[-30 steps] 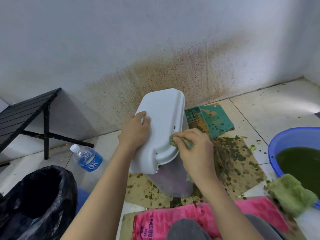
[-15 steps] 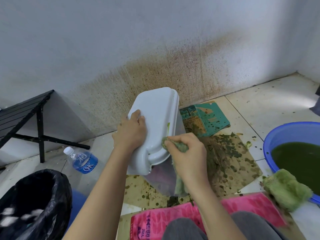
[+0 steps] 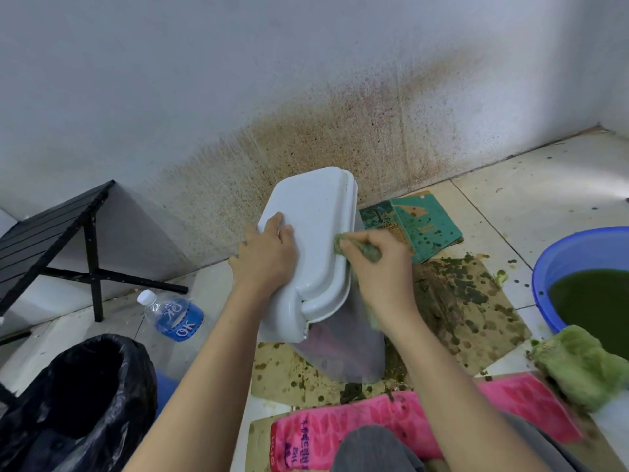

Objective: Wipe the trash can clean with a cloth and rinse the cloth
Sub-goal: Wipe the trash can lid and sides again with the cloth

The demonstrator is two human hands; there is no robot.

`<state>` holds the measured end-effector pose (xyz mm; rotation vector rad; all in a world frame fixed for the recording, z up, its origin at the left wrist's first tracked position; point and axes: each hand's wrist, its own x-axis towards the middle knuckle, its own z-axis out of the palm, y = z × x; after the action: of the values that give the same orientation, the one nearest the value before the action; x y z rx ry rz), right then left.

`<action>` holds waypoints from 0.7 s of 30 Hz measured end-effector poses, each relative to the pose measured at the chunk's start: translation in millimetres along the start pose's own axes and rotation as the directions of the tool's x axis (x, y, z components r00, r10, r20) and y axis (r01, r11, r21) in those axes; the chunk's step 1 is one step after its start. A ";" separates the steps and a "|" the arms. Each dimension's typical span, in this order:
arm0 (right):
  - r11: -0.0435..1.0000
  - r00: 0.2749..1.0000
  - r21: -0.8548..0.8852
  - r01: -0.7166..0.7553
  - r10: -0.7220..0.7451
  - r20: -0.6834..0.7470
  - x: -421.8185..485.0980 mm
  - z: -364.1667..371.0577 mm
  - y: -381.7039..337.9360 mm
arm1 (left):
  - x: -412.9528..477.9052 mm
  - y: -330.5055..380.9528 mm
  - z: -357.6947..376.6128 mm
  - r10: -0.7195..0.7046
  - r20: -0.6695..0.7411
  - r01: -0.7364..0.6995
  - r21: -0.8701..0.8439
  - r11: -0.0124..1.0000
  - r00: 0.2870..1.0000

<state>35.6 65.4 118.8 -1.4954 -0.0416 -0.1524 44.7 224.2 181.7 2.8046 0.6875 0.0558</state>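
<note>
In the head view, a white plastic trash can (image 3: 316, 229) with a closed lid and a translucent body stands tilted on a stained sheet of brown cardboard (image 3: 476, 301) on the tiled floor, close to a speckled wall. The left hand (image 3: 269, 253) grips the lid's left edge, fingers curled over the top. The right hand (image 3: 381, 270) pinches a small wadded green cloth (image 3: 357, 248) and presses it against the lid's right rim. To the right sits a round blue plastic basin (image 3: 558, 247) of dark green water, with a fuzzy green towel (image 3: 578, 366) at its near edge. A pink patterned towel (image 3: 391, 424) lies nearest the person. To the left are a clear water bottle (image 3: 173, 316) and a black bin bag (image 3: 85, 386).
</note>
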 end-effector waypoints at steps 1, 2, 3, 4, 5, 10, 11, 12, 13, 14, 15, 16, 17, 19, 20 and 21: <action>0.997 1.000 0.071 0.024 -0.024 0.005 -21.1 -2.9 0.4 | -0.7 0.6 -1.8 -0.005 0.010 0.005 0.015 1.000 1.000; 0.989 0.998 0.129 0.067 -0.065 -0.021 -42.2 -4.9 -0.5 | -1.0 0.8 -4.2 -0.004 0.015 0.004 0.032 0.999 1.000; 0.977 0.991 0.175 0.119 -0.105 -0.085 -60.1 -5.8 -3.0 | -0.1 0.8 -6.6 0.006 0.013 -0.007 0.047 0.999 1.000; 0.963 0.976 0.216 0.163 -0.126 -0.176 -71.6 -5.6 -6.2 | 1.8 1.3 -8.9 0.025 0.009 -0.026 0.060 0.998 1.000; 0.945 0.956 0.264 0.191 -0.118 -0.270 -74.4 -5.5 -10.9 | 4.9 2.3 -10.5 0.048 0.002 -0.048 0.066 0.997 0.999; 0.911 0.979 0.367 0.188 -0.202 -0.002 -17.4 5.8 -36.7 | 18.0 9.0 1.4 0.192 -0.052 -0.194 -0.051 0.980 0.980; 0.951 0.961 0.257 0.172 -0.220 0.169 -5.2 14.4 -33.9 | 18.2 7.9 3.8 0.211 -0.058 -0.215 -0.071 0.974 0.976; 0.974 0.926 0.071 0.214 -0.226 0.303 5.5 22.3 -28.4 | 17.7 7.4 5.1 0.225 -0.065 -0.230 -0.085 0.969 0.972; 0.951 0.896 -0.125 0.284 -0.217 0.387 16.7 27.6 -21.7 | 18.2 6.8 6.9 0.230 -0.073 -0.237 -0.101 0.966 0.970; 0.911 0.883 -0.259 0.323 -0.191 0.428 29.8 30.6 -16.3 | 18.7 7.2 8.4 0.232 -0.081 -0.240 -0.112 0.964 0.969; 0.888 0.883 -0.327 0.323 -0.159 0.441 43.9 32.3 -15.0 | 20.5 7.5 9.8 0.230 -0.090 -0.240 -0.120 0.963 0.969; 0.882 0.891 -0.360 0.305 -0.131 0.435 58.7 33.8 -15.0 | 22.3 7.9 11.4 0.229 -0.095 -0.239 -0.113 0.964 0.969; 0.873 0.899 -0.393 0.289 -0.107 0.424 73.4 35.1 -15.5 | 22.6 8.1 12.6 0.221 -0.096 -0.230 -0.096 0.969 0.971; 0.844 0.919 -0.470 0.260 -0.067 0.387 101.2 41.1 -16.0 | 22.0 7.9 13.6 0.209 -0.092 -0.215 -0.061 0.975 0.974; 0.838 0.930 -0.489 0.242 -0.056 0.364 111.2 45.3 -13.9 | 21.9 7.3 13.5 0.211 -0.091 -0.216 -0.052 0.975 0.973; 0.846 0.941 -0.484 0.225 -0.058 0.335 116.1 49.0 -12.2 | 22.5 6.2 12.8 0.215 -0.089 -0.220 -0.050 0.974 0.973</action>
<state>152.3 104.6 148.8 -2.0496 -0.3952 -0.0473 68.7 226.2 170.3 2.8208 0.3852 0.2301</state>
